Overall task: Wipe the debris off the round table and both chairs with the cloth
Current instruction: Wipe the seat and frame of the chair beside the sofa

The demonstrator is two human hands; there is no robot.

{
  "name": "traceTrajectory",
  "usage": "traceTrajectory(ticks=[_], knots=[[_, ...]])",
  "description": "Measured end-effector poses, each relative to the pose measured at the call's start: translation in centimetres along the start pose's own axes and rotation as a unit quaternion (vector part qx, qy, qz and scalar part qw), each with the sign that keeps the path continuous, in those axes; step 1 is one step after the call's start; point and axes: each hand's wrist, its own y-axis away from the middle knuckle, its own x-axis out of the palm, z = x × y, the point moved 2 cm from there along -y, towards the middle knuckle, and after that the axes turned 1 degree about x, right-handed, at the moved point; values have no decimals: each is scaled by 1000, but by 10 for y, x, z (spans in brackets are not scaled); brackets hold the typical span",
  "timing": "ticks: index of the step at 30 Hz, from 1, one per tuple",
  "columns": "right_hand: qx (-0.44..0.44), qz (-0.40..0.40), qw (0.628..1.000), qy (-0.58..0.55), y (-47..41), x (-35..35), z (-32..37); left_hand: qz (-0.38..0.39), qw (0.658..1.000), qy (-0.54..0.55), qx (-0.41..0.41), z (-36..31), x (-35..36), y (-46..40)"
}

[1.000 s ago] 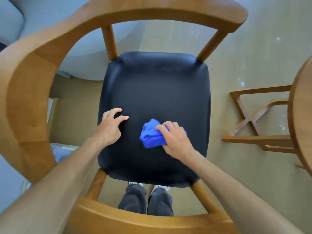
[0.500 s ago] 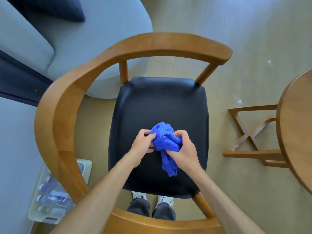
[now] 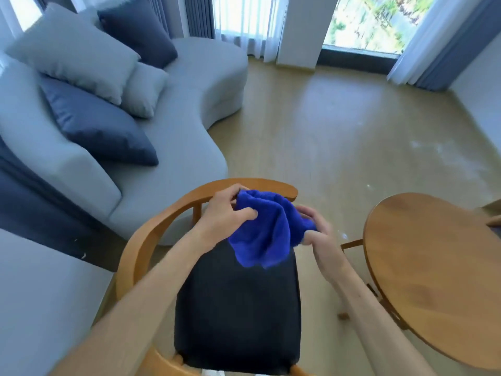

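Observation:
A blue cloth (image 3: 267, 230) hangs bunched in the air above a wooden chair (image 3: 141, 245) with a black seat (image 3: 238, 316). My left hand (image 3: 223, 213) pinches the cloth's upper left part. My right hand (image 3: 317, 234) grips its right side. The cloth's lower edge droops over the back of the seat. The round wooden table (image 3: 433, 267) stands to the right of the chair. A bit of a second wooden chair (image 3: 492, 213) shows behind the table at the right edge.
A grey curved sofa (image 3: 176, 158) with grey and dark blue cushions (image 3: 95, 123) fills the left. Bare wooden floor (image 3: 339, 126) with pale specks stretches ahead to curtained windows (image 3: 360, 20). A white surface (image 3: 40, 294) lies at lower left.
The view has tilted up from the seat to the room. Both hands lifted the cloth off the seat and now hold it higher, spread between them.

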Motion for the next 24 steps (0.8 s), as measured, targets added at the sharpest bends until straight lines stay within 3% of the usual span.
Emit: traceTrajectory(ticks=[2,4,7,9,13,17,19,24], knots=[[-31,16,999,-3,8,-2,35,12,997,-70,43,-37,-9,7],[-55,43,991,118,15,8,66,22,986,-139,89,-69,-13,12],[-88,59,936,337,20,25,100,57,963,-221,143,-110,-20,18],[-131,39,896,423,21,27,120,84,948,-259,166,-131,-30,22],[-179,49,878,441,24,14,154,75,944,-268,179,-151,-51,27],[-143,99,889,424,28,0,182,60,955,-224,184,-151,-59,32],[-146,92,896,409,30,-8,193,40,961,-199,188,-148,-62,33],[-159,55,868,467,27,-12,204,6,950,-236,206,-142,-63,30]])
